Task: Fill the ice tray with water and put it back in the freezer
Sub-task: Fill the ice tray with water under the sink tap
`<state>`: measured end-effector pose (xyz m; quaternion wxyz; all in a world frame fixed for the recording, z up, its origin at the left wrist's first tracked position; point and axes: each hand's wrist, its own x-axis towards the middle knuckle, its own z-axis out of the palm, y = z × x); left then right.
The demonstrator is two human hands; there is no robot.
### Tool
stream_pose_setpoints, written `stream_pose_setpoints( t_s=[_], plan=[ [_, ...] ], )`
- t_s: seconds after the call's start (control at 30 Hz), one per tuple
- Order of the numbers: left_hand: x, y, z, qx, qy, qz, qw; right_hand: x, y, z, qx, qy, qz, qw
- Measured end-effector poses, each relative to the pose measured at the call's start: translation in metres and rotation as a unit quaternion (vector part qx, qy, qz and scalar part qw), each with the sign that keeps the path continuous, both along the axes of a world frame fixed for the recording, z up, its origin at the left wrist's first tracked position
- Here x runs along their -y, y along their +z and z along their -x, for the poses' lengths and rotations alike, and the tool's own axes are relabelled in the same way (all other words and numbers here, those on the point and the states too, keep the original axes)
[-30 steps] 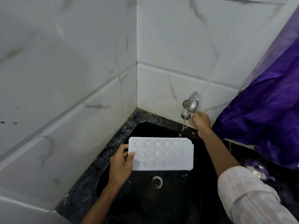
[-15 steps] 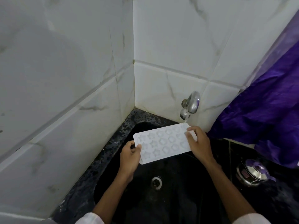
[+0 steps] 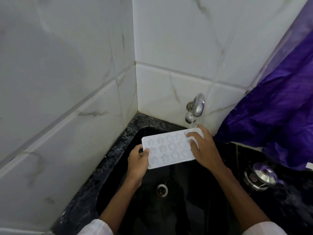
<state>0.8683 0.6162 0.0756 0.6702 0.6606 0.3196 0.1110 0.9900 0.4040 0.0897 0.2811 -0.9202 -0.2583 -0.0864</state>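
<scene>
A white ice tray [image 3: 169, 148] with star and round moulds is held over the black sink [image 3: 186, 209], its far right corner under the chrome tap [image 3: 196, 107]. Water runs from the tap onto that corner. My left hand [image 3: 138, 162] grips the tray's left end, thumb on top. My right hand [image 3: 203, 148] holds the right end, fingers spread over the moulds there. The tray tilts slightly, right end higher.
White marble tiles form the corner wall behind and to the left. A purple cloth [image 3: 279, 116] hangs at the right. A steel pot with a purple-knobbed lid [image 3: 260, 177] sits on the dark counter right of the sink. The drain [image 3: 162, 189] lies below the tray.
My right hand left the tap and took the tray's right end. The tray turned mould side up and moved up under the running water.
</scene>
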Motion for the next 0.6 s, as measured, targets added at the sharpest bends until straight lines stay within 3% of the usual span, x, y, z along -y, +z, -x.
stream_pose_setpoints(
  t_s=[0.6],
  plan=[
    [0.016,0.014,-0.007,0.005,-0.006,-0.019,1.000,0.004,0.009,-0.010,0.026,0.032,0.100,0.994]
  ],
)
